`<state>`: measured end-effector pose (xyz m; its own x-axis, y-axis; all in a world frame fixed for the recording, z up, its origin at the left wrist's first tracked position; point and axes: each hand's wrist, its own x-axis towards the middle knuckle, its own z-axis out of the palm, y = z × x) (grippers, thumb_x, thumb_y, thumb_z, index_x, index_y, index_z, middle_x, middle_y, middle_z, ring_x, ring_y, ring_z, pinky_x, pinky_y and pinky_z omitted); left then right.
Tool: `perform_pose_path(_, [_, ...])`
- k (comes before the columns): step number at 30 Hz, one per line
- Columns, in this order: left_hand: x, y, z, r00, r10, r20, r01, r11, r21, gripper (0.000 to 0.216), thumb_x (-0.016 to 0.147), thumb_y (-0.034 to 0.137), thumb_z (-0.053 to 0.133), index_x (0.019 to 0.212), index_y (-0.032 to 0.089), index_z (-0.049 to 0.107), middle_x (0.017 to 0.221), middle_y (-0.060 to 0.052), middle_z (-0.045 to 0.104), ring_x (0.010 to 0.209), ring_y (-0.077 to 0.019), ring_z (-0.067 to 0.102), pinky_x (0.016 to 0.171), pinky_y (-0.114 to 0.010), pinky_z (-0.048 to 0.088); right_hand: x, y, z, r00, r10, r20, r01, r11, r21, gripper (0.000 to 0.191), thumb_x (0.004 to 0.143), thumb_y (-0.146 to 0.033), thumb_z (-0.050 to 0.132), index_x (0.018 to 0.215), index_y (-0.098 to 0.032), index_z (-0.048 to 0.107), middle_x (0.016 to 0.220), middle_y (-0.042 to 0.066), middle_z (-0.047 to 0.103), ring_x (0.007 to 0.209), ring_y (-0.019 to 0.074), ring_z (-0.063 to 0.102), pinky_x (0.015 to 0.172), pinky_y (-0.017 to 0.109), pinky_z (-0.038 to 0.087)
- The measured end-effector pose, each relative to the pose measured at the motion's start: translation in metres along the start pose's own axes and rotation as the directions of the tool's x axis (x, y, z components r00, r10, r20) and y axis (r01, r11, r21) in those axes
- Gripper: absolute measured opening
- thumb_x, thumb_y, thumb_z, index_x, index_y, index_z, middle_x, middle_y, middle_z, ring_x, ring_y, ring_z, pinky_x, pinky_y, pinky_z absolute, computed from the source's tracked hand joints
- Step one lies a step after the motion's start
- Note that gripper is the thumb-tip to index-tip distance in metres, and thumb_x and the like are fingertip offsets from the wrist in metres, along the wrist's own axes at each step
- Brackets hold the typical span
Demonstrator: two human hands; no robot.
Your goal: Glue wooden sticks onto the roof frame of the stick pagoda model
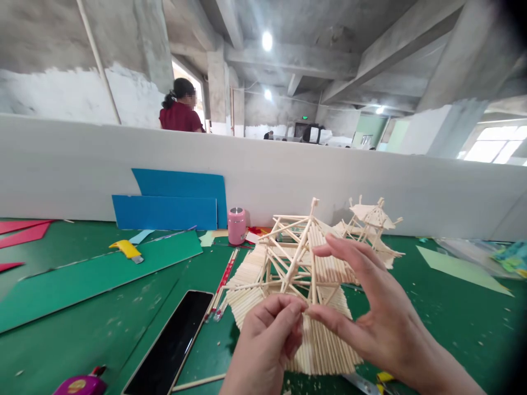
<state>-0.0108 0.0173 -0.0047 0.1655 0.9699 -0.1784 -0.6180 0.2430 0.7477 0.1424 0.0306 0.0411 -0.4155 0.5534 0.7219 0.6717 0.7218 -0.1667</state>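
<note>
Worktop [448, 312], green, is carrying all the materials. A stick model [297, 255] of pale round rods is standing upright at centre, directly beyond both hands; its lower slatted roof is fanning out toward the wearer, and part of its upper framework is showing bare rods.

Left hand [267, 337]: fingers are pressing together in a narrow pinch in front of the model. Cannot tell whether anything small is sitting between them.

Right hand [382, 312]: thumb and fingers are standing wide apart, the thumb tip pointing at the left fingertips. Contact between the two hands, or with the roof behind, cannot be told.

A smaller stick model [373, 216] is standing behind, to the right. A phone [171, 345] is lying left of the left hand, with a loose rod [200, 382] near its lower end. A pink cup [236, 227] is standing near the white partition [284, 175]. A yellow cutter [127, 249] is lying near the green board [111, 280]; two blue boards [164, 212] are leaning against the partition.
</note>
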Motion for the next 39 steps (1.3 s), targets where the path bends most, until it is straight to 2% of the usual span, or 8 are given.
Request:
perform_pose_path(6, [0.009, -0.003, 0.006, 0.998, 0.061, -0.015, -0.062, 0.997, -0.052, 0.016, 0.064, 0.026, 0.073, 0.072, 0.013, 0.072, 0.050, 0.002, 0.053, 0.045, -0.0045, 0.038, 0.042, -0.015, 0.027, 0.013, 0.009, 0.000, 0.999, -0.013, 0.036, 0.016, 0.997, -0.072, 0.068, 0.076, -0.026, 0.061, 0.134, -0.017, 0.027, 0.118, 0.003, 0.055, 0.116, 0.0192, 0.039, 0.099, 0.035, 0.032])
perform_pose_path(12, [0.015, -0.006, 0.011, 0.994, 0.102, 0.043, -0.098, 0.991, -0.090, 0.018, 0.070, 0.028, 0.068, 0.081, 0.014, 0.074, 0.054, 0.000, 0.057, 0.044, -0.0042, 0.039, 0.043, -0.015, 0.029, 0.016, 0.012, -0.001, 0.994, 0.005, 0.109, 0.006, 0.995, -0.104, 0.071, 0.076, -0.026, 0.059, 0.137, -0.018, 0.023, 0.125, 0.003, 0.051, 0.118, 0.0190, 0.036, 0.099, 0.036, 0.032])
perform_pose_path(19, [0.017, -0.010, 0.014, 0.986, 0.157, 0.047, -0.155, 0.987, -0.052, 0.016, 0.072, 0.029, 0.067, 0.077, 0.016, 0.074, 0.054, 0.000, 0.058, 0.043, -0.0045, 0.041, 0.043, -0.016, 0.029, 0.017, 0.014, -0.001, 0.987, 0.040, 0.155, -0.027, 0.996, -0.085, 0.069, 0.077, -0.024, 0.056, 0.137, -0.019, 0.022, 0.125, 0.001, 0.052, 0.120, 0.0198, 0.034, 0.100, 0.037, 0.030])
perform_pose_path(26, [0.018, -0.007, 0.020, 0.996, 0.093, -0.003, -0.093, 0.990, -0.108, 0.014, 0.072, 0.027, 0.068, 0.070, 0.013, 0.073, 0.051, 0.001, 0.057, 0.043, -0.0035, 0.041, 0.045, -0.014, 0.032, 0.017, 0.015, -0.001, 0.990, 0.019, 0.138, -0.010, 0.998, -0.065, 0.071, 0.076, -0.023, 0.056, 0.137, -0.018, 0.021, 0.120, 0.001, 0.055, 0.118, 0.0190, 0.034, 0.100, 0.036, 0.029])
perform_pose_path(39, [0.017, -0.007, 0.020, 0.991, 0.132, 0.000, -0.132, 0.987, -0.091, 0.015, 0.073, 0.026, 0.067, 0.068, 0.012, 0.072, 0.052, 0.001, 0.058, 0.044, -0.0040, 0.041, 0.044, -0.014, 0.031, 0.015, 0.016, 0.001, 0.992, 0.024, 0.124, -0.016, 0.998, -0.069, 0.071, 0.076, -0.022, 0.056, 0.137, -0.019, 0.020, 0.129, 0.003, 0.047, 0.120, 0.0209, 0.033, 0.100, 0.039, 0.031])
